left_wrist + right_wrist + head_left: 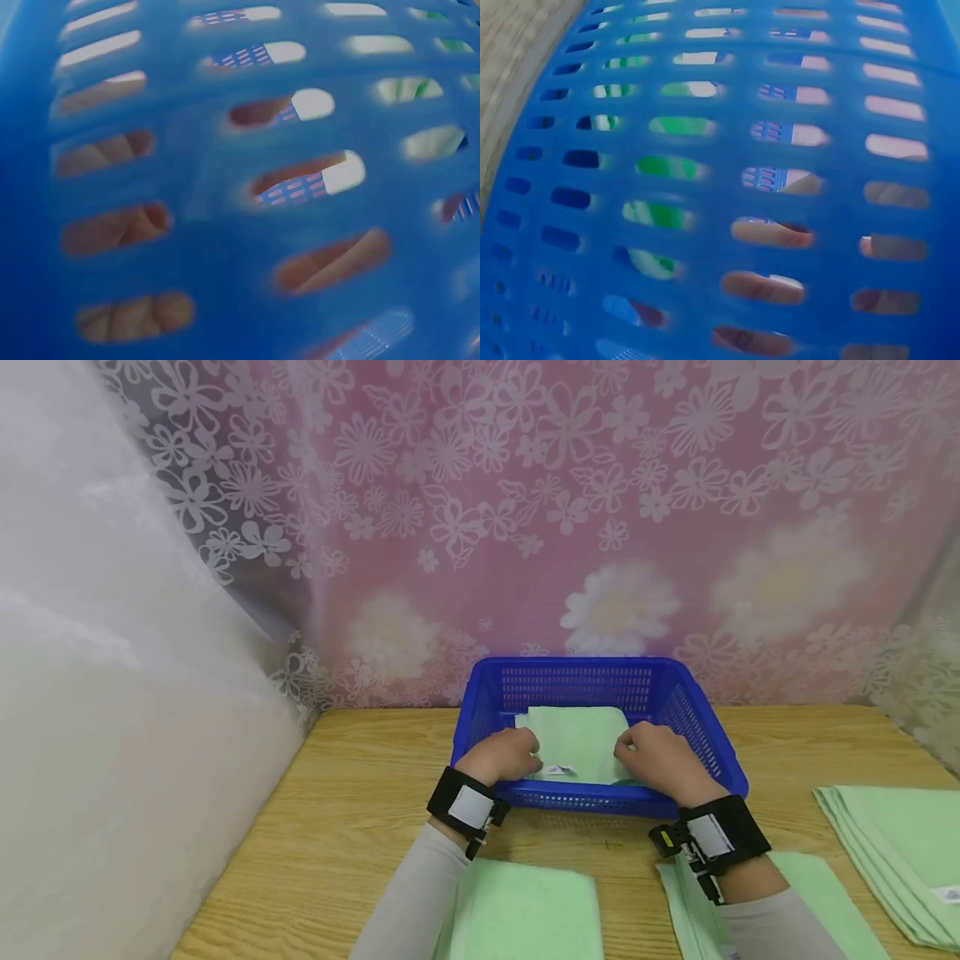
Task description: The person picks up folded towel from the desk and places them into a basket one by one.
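Note:
A folded light green towel (577,739) with a small white label lies inside a blue plastic basket (577,796). My left hand (501,755) reaches over the front rim and holds the towel's left edge with curled fingers. At the opposite edge, my right hand (663,760) pinches the towel near its right side. Both wrist cameras face the slotted basket wall from outside. Through the slots, parts of the left hand's fingers (116,232) show in the left wrist view. The right wrist view gives glimpses of fingers (761,288) and green cloth; most of each grip is hidden.
On the wooden table (360,810), one folded green towel (532,910) lies in front of the basket. Another towel (817,893) is partly under the right forearm, and a folded stack (892,852) sits at the right. A flowered pink curtain (525,527) hangs behind.

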`<state>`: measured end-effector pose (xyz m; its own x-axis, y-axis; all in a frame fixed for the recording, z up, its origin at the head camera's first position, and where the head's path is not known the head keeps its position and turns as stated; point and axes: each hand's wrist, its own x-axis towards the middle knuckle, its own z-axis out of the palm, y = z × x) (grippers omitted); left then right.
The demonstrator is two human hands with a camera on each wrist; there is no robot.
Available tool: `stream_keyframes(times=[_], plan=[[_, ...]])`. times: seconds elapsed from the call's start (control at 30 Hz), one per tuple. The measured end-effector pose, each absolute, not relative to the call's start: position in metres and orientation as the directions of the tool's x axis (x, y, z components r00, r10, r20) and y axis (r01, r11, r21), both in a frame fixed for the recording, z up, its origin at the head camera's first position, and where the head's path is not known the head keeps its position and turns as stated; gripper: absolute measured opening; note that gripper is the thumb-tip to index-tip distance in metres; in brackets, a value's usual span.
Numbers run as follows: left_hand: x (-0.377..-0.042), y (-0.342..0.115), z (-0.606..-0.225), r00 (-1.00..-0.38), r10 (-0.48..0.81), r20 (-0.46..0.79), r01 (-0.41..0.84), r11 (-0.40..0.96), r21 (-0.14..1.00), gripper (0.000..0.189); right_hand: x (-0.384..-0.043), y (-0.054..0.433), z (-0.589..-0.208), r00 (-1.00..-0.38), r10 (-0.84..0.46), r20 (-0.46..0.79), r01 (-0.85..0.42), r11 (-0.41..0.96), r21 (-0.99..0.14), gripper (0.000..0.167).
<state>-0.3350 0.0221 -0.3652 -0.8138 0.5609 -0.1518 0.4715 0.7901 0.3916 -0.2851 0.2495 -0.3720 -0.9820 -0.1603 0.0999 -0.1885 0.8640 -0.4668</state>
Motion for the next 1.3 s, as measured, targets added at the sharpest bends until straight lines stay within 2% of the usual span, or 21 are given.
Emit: stream_keyframes(times=[0.17,0.37,0.53,0.67,0.8,0.9,1.1,1.3], plan=[[-0.335,0.024,-0.367,-0.813,0.56,-0.159,0.477,0.797,0.372,0.023,-0.285,0.25,-0.373,-0.982,-0.163,0.098,-0.19,0.877,-0.441,0.029],[-0.333,0.024,-0.37,-0.796,0.569,-0.208,0.471,0.797,0.379,0.027,-0.285,0.252,-0.375,-0.974,-0.227,0.019,-0.213,0.875,-0.435,0.029],[-0.334,0.025,-0.372,-0.793,0.567,-0.222,0.465,0.799,0.381,0.027,-0.285,0.253,-0.375,-0.963,-0.268,0.009,-0.246,0.868,-0.431,0.034],[-0.333,0.026,-0.371,-0.805,0.551,-0.219,0.449,0.808,0.382,0.029,-0.286,0.252,-0.376,-0.967,-0.254,0.033,-0.242,0.868,-0.434,0.036],[-0.327,0.027,-0.362,-0.83,0.532,-0.171,0.456,0.821,0.343,0.039,-0.287,0.252,-0.372,-0.971,-0.207,0.119,-0.238,0.869,-0.433,0.041],[-0.318,0.027,-0.347,-0.845,0.522,-0.115,0.468,0.827,0.31,0.051,-0.285,0.25,-0.363,-0.965,-0.185,0.184,-0.248,0.87,-0.426,0.051],[-0.298,0.019,-0.314,-0.875,0.485,-0.007,0.461,0.836,0.297,0.08,-0.27,0.243,-0.336,-0.971,-0.205,0.127,-0.241,0.853,-0.464,0.079],[-0.287,0.012,-0.305,-0.868,0.495,0.041,0.486,0.829,0.275,0.082,-0.26,0.237,-0.327,-0.974,-0.204,0.097,-0.225,0.849,-0.478,0.082]])
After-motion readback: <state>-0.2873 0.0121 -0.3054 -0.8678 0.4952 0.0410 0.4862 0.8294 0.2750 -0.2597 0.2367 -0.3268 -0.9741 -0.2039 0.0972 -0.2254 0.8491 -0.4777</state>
